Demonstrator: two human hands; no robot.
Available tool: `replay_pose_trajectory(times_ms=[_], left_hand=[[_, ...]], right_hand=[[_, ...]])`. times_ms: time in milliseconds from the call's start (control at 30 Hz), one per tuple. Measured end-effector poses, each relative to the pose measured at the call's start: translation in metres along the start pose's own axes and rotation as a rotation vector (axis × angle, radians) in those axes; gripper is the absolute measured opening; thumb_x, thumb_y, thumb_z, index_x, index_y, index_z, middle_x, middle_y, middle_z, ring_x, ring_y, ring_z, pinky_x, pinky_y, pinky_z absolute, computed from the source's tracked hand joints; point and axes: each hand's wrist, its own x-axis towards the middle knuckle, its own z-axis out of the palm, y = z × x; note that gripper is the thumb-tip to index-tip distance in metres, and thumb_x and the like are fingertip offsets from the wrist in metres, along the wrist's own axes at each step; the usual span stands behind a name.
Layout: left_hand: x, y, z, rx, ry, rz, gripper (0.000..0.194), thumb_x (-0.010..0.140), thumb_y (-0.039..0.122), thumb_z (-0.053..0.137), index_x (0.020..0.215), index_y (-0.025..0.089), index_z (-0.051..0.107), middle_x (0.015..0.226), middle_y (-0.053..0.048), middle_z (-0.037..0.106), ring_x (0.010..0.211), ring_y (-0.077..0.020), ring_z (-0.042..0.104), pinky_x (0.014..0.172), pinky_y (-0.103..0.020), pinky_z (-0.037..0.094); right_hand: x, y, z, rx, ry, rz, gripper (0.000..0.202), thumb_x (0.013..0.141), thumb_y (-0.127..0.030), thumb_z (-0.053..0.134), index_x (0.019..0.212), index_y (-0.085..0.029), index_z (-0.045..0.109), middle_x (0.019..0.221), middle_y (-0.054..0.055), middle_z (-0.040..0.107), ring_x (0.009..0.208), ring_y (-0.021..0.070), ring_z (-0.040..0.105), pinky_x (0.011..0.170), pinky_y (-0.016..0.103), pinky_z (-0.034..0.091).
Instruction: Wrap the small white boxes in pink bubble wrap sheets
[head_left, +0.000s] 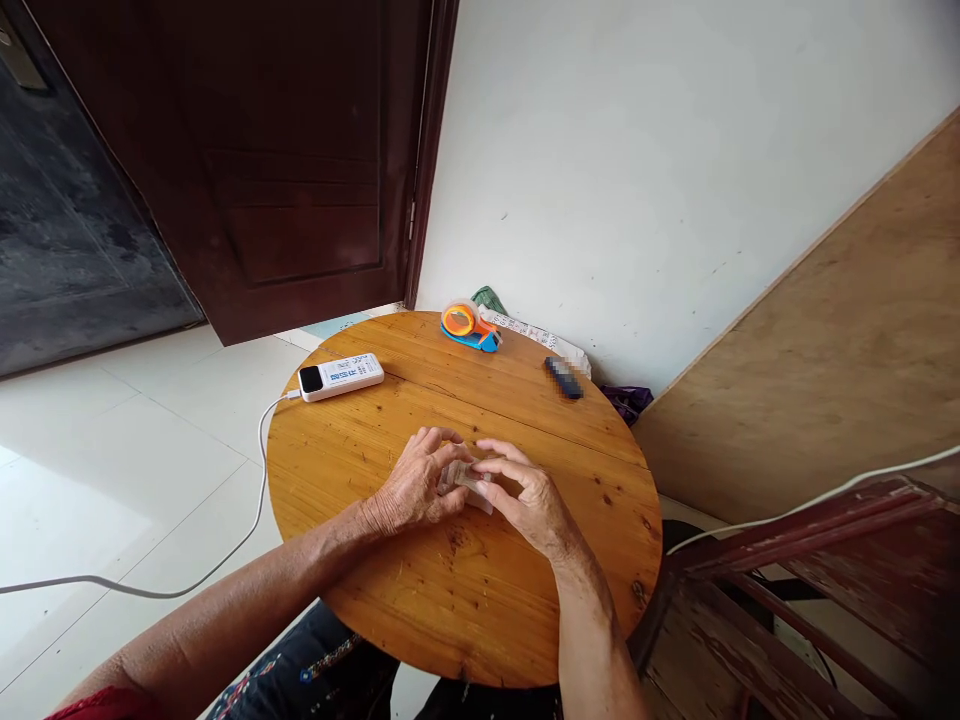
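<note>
A small, clear, crinkled plastic packet (466, 480) is held between both hands, low over the middle of the round wooden table (420, 590). My left hand (426, 474) curls around its left side, thumb in front and fingers behind. From the right, my right hand (531, 496) pinches the packet's edge between thumb and index finger, with the other fingers stretched beyond it. Something whitish with a reddish spot shows through the plastic, too small to make out. The fingers cover part of the packet.
A white power bank (343, 377) with a white cable (259, 500) lies at the table's left. At the far edge stands an orange and blue tape dispenser (471, 325). A dark, blurred-out object (563, 378) lies at the back right. A wooden chair (795, 590) is on the right.
</note>
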Motion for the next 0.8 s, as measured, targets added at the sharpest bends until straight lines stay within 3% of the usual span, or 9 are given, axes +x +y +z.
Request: replay_pose_trajectory(times_ms=[133,233,333,400,500,800], left_hand=[[0.001,0.0,-0.002,0.001,-0.015,0.024,0.023,0.075,0.023,0.068,0.098,0.021,0.068,0.121,-0.009,0.056,0.107,-0.0261,0.052,0.096,-0.043,0.041],[0.002,0.001,-0.004,-0.019,-0.034,0.019,0.019,0.079,0.027,0.067,0.096,0.02,0.067,0.122,-0.01,0.055,0.107,-0.0252,0.052,0.096,-0.042,0.043],[0.002,0.002,-0.004,-0.039,-0.043,-0.005,0.018,0.079,0.026,0.067,0.096,0.02,0.068,0.123,-0.01,0.054,0.109,-0.0256,0.052,0.097,-0.042,0.043],[0.001,0.001,-0.002,-0.053,-0.036,-0.01,0.019,0.078,0.024,0.068,0.096,0.02,0.067,0.124,-0.009,0.054,0.111,-0.026,0.052,0.098,-0.042,0.043],[0.001,-0.001,0.0,-0.075,-0.032,-0.004,0.019,0.078,0.024,0.068,0.096,0.02,0.067,0.125,-0.01,0.054,0.112,-0.0262,0.052,0.098,-0.042,0.044],[0.002,0.0,-0.003,-0.143,-0.055,-0.019,0.021,0.079,0.023,0.067,0.099,0.019,0.067,0.126,-0.011,0.055,0.115,-0.0267,0.054,0.099,-0.041,0.045]], right_hand=[[-0.002,-0.001,-0.006,-0.024,0.067,-0.006,0.012,0.083,-0.028,0.063,0.088,-0.024,0.074,0.133,0.009,0.06,0.123,0.0253,0.057,0.106,0.042,0.043],[-0.003,-0.002,-0.01,0.01,0.119,0.056,0.027,0.084,-0.031,0.061,0.11,-0.024,0.067,0.13,0.009,0.062,0.123,0.0257,0.057,0.102,0.043,0.046],[-0.003,-0.002,-0.009,0.011,0.009,0.113,0.044,0.079,-0.03,0.065,0.122,-0.024,0.06,0.122,0.008,0.067,0.114,0.0252,0.062,0.099,0.042,0.048],[-0.003,-0.003,-0.004,-0.025,-0.043,0.103,0.047,0.075,-0.026,0.068,0.121,-0.025,0.06,0.119,0.006,0.068,0.11,0.0245,0.063,0.1,0.041,0.048],[-0.002,-0.004,0.002,-0.089,0.003,0.041,0.045,0.073,-0.02,0.067,0.117,-0.026,0.062,0.119,0.006,0.067,0.113,0.025,0.061,0.101,0.041,0.046],[0.0,-0.002,0.003,-0.111,0.016,0.01,0.044,0.072,-0.019,0.069,0.114,-0.026,0.061,0.109,0.005,0.068,0.103,0.0234,0.064,0.095,0.039,0.049]])
